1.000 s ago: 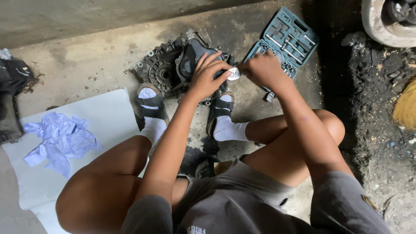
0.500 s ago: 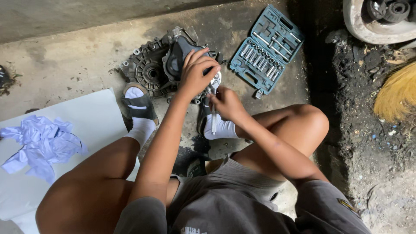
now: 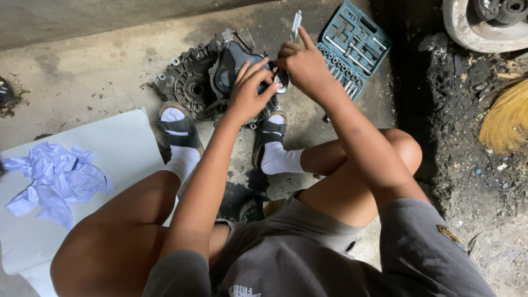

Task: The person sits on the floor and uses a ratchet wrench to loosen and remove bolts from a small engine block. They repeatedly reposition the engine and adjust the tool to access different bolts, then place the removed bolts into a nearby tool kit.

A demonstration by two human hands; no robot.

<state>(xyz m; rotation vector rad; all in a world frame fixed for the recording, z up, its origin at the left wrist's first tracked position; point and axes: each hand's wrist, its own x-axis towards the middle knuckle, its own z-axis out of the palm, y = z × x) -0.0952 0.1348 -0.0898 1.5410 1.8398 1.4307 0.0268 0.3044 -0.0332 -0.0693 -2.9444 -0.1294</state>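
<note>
My left hand [image 3: 247, 93] lies spread on the dark engine casing [image 3: 203, 82] on the floor at twelve o'clock; my right hand [image 3: 302, 66] grips a ratchet handle [image 3: 296, 25]; risk: the tool may slip off, since my left hand only rests there.

The person wore a grey short-sleeved shirt [image 3: 330, 258], white socks [image 3: 280, 159] and dark strapped sandals [image 3: 179, 129]; a small sleeve patch [image 3: 450, 234] looked yellowish.

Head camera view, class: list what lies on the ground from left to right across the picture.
Crumpled pale blue gloves → white sheet → dark metal engine casing → open teal socket set case → straw-coloured broom bristles.
</note>
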